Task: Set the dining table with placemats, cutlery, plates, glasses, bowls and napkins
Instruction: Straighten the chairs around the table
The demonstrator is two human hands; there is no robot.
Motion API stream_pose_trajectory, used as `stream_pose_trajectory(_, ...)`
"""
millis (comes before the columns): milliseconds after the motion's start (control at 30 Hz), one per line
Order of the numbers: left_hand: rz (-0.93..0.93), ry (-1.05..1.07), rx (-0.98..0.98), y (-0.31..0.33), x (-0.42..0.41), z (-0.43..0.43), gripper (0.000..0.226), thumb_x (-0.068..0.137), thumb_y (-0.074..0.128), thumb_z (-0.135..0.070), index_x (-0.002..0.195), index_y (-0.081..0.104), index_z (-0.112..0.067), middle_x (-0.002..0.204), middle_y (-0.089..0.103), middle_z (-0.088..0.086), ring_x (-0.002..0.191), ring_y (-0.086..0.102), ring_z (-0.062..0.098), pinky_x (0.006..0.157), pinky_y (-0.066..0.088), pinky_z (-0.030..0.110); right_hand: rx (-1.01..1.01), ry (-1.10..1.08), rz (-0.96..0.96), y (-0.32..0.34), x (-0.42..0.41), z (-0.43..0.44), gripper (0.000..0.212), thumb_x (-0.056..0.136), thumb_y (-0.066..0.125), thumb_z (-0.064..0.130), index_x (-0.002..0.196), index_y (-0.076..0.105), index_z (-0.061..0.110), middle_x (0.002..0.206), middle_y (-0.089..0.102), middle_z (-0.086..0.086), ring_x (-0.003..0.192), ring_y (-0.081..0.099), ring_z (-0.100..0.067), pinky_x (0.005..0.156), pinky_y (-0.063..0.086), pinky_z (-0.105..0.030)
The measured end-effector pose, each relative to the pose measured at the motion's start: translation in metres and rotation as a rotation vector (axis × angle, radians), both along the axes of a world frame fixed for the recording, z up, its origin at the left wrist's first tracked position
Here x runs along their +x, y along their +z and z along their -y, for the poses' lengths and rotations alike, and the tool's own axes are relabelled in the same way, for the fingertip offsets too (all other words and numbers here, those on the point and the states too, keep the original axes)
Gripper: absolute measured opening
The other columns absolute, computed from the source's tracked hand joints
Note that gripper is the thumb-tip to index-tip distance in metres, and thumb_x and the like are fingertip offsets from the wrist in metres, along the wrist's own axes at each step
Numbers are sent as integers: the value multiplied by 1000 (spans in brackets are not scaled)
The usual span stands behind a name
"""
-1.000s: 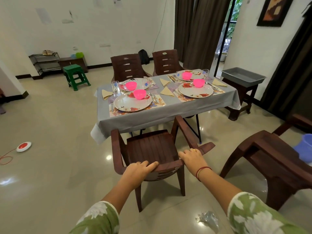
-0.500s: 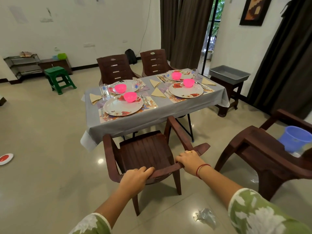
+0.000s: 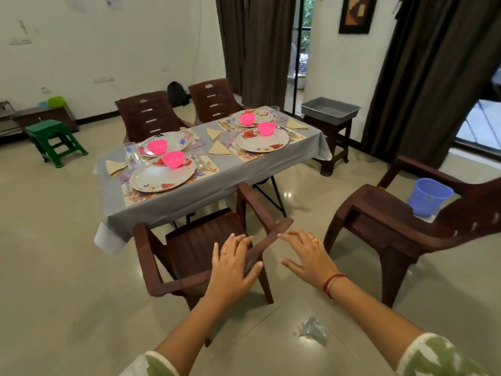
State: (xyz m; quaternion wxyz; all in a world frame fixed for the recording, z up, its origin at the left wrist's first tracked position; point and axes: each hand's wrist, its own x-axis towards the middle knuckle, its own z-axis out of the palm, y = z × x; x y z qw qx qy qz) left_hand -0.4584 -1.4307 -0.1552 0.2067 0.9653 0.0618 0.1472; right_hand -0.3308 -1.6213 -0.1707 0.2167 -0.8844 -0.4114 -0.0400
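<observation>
Hovering my left hand (image 3: 233,263) and right hand (image 3: 306,256) open, fingers spread, over the back of the near chair (image 3: 198,240), I judge a hard shove could knock the near edge of the dining table (image 3: 195,194) and slide the plates (image 3: 160,176) and pink bowls (image 3: 173,159) set along both long edges. Green stool (image 3: 51,128) stands left, second chair (image 3: 385,218) and blue bucket (image 3: 428,195) right, on glossy floor.

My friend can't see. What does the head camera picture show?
The left hand and right hand, both open, spread over the back of a brown chair facing a dining table set with four plates, pink bowls and folded napkins.
</observation>
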Motion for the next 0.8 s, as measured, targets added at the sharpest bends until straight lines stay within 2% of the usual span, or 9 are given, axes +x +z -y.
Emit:
stream_pose_trajectory(233,57,-91,76,-10,72,156,69,88,32,-64,142,37,-22,147,35,-1,146,16,22,114,2,47,86,-145,66,8,35,173,55,86,43,55,134,44,29,130,47,-1,120,45,-22,96,42,-40)
stream_pose_trajectory(300,35,-97,32,-15,82,170,67,88,35,-62,142,36,-22,146,35,-1,146,16,22,115,7,50,102,-160,112,11,45,193,53,86,46,53,132,45,27,129,47,-2,118,47,-23,93,45,-42)
stream_pose_trajectory(333,32,-149,37,-18,105,238,68,88,35,-62,142,35,-22,147,34,-1,146,14,22,115,8,52,94,-193,128,12,60,262,53,86,47,52,132,47,26,129,48,-3,117,48,-24,92,46,-42)
stream_pose_trajectory(433,18,-183,35,-17,123,276,68,88,36,-61,145,30,-24,151,29,0,147,10,22,117,5,51,107,-221,177,24,80,303,51,87,47,49,132,47,25,128,48,-6,116,50,-26,92,47,-41)
stream_pose_trajectory(533,12,-262,5,-9,173,402,64,91,47,-54,146,29,-26,153,26,-1,147,8,21,118,3,50,101,-355,191,33,117,433,49,88,49,45,131,49,22,127,48,-7,115,50,-27,91,48,-41)
stream_pose_trajectory(600,24,-284,12,-4,185,424,64,91,49,-53,146,28,-28,154,24,-2,147,5,20,118,2,49,77,-386,188,37,132,458,49,88,55,41,133,48,23,129,46,-6,117,47,-26,93,48,-43)
stream_pose_trajectory(633,29,-301,11,-2,211,462,64,91,49,-53,146,28,-28,154,23,-3,147,5,20,118,2,48,67,-422,159,35,152,500,49,88,59,39,132,48,23,130,45,-6,117,47,-26,93,47,-45)
stream_pose_trajectory(800,33,-334,32,1,266,519,65,91,50,-53,146,27,-26,154,24,-1,148,3,20,117,4,48,95,-506,203,44,195,559,47,86,65,29,130,52,16,128,49,-13,115,49,-32,93,44,-46)
